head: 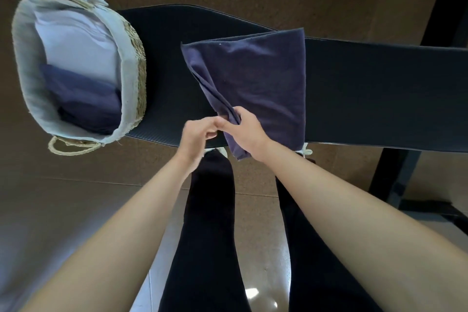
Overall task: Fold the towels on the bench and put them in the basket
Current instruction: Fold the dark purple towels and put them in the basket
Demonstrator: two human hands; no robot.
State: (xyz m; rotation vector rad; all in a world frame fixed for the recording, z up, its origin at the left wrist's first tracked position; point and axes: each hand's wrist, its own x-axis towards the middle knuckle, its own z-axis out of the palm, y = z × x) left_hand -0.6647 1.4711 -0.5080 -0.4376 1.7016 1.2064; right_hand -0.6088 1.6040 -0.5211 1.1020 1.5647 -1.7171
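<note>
A woven basket (76,63) with a pale cloth liner sits on the left end of a dark padded bench (367,88), at about nine o'clock from the hands; its far handle and rim are blurred. Inside lie a folded white towel (76,40) and, nearer the camera, a folded navy towel (83,101), its lower edge lost in shadow. At centre, the person's left hand (196,138) is curled, fingertips meeting the right hand; motion blur leaves it unclear whether it pinches cloth. The right hand (247,132) is closed over the gathered near-left corner of a navy towel on the bench (255,78), spread toward twelve o'clock with its near edge hanging over the bench front. Black trouser legs (210,235) stand below, hiding most of two white shoes (307,151). The bench runs off frame at three o'clock.
</note>
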